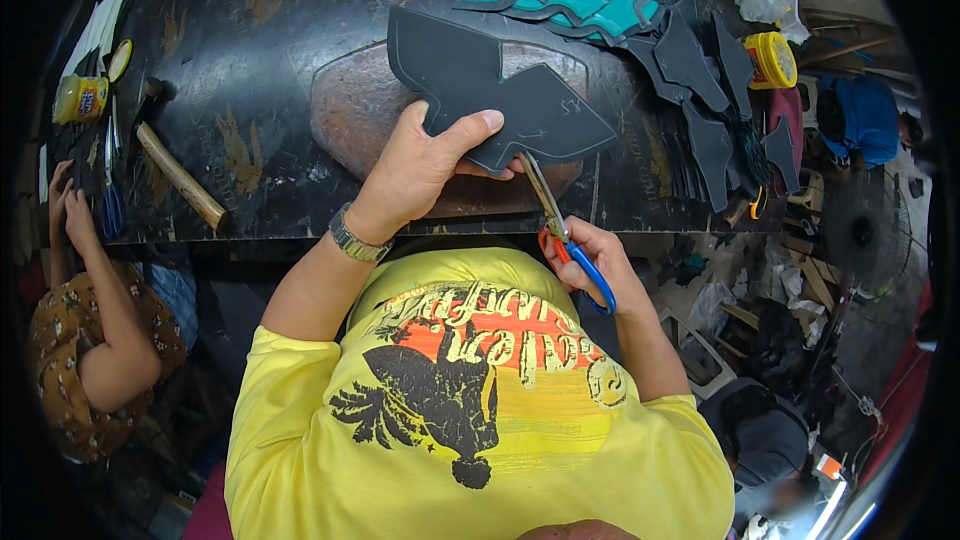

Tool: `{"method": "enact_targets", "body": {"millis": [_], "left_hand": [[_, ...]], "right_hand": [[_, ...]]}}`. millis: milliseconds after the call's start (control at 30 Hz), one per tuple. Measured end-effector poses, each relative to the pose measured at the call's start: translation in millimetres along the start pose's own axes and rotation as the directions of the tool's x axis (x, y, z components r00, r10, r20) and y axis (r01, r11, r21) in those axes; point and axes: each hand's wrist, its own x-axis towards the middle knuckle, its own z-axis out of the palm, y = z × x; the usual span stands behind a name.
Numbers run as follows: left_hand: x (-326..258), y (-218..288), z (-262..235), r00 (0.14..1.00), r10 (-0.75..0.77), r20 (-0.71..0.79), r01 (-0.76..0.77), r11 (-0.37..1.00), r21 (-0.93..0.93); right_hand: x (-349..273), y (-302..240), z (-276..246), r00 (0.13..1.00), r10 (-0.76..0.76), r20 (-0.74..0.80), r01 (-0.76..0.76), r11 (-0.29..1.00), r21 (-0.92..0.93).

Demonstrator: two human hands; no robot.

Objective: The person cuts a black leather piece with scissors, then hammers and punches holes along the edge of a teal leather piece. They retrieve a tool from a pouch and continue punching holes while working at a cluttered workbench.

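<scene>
"How far along is the cutting?"

"Partway, I'd judge: the left hand (425,162) pinches the black piece (452,65), outlined just inside its edge; the right hand (597,252) holds scissors (546,196) at the near edge."

"Any done?"

"Perhaps the dark shapes (687,62) beyond, right of that hand."

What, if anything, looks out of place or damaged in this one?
Mostly untidiness: jumbled clutter lies below the table's right side, and the tabletop shows pale scuffs. Nothing odd stands out where the left hand holds the black piece and the right hand holds scissors.
</scene>
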Motion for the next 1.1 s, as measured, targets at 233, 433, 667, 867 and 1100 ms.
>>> {"method": "enact_targets", "body": {"millis": [233,433,667,867,1100], "left_hand": [[1.3,-1.8,-3.4,1.000,0.005,0.013,-0.005,1.000,0.020],[1.0,-1.0,-2.1,1.000,-0.017,0.012,0.017,1.000,-0.013],[2.4,-3.5,-2.1,1.000,-0.001,0.018,0.001,1.000,0.027],[1.6,-4.5,-5.4,1.000,0.008,0.007,-0.008,0.999,0.040],[1.8,-2.3,-6.6,0.999,-0.015,0.040,0.015,1.000,0.013]], "right_hand": [[-1.2,1.4,-0.5,0.996,0.089,-0.018,-0.088,0.996,0.031],[-0.2,1.7,-0.3,0.998,0.057,-0.021,-0.057,0.998,0.023],[-1.5,-2.3,2.9,0.998,0.027,-0.050,-0.027,1.000,-0.002],[-2.4,-1.3,-1.8,0.992,0.121,-0.018,-0.121,0.992,0.024],[1.3,4.0,1.2,0.999,-0.007,-0.039,0.007,1.000,-0.002]]}}
